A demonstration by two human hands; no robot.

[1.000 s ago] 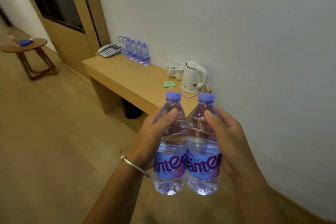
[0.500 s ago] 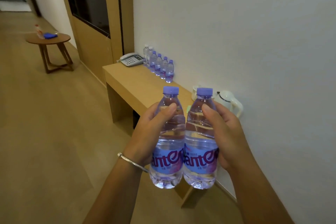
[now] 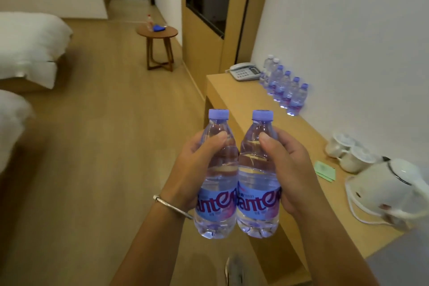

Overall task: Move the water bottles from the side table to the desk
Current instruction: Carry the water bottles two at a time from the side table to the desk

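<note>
The person's left hand (image 3: 197, 167) grips one clear plastic water bottle with a purple cap and blue label (image 3: 217, 176), and the right hand (image 3: 287, 169) grips a matching second bottle (image 3: 257, 176). Both are upright, touching side by side, above the light wooden desk's (image 3: 236, 100) front edge. A row of similar bottles (image 3: 284, 86) stands along the desk's back edge by the wall.
</note>
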